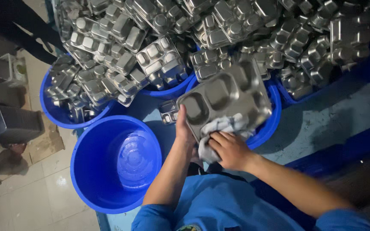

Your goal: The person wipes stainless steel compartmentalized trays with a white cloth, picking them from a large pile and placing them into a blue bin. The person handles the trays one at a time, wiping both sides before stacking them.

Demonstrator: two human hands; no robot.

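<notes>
head view: the left hand (184, 125) clamps the near-left edge of a steel tray (225, 96), thumb over the rim, fingers hidden behind, tray tilted up toward the camera. the right hand (230, 149) is closed on a grey cloth (225, 128), pressing it against the tray's lower edge. tray sits dead centre, over a blue tub (270, 124); an empty blue bucket (116, 164) lies at eight o'clock, piled trays (159, 60) at twelve. to wipe well, i'd judge: keep the left grip firm, push the cloth into each compartment corner. both forearms angle up from six o'clock, elbows bent, wrists close together.
</notes>
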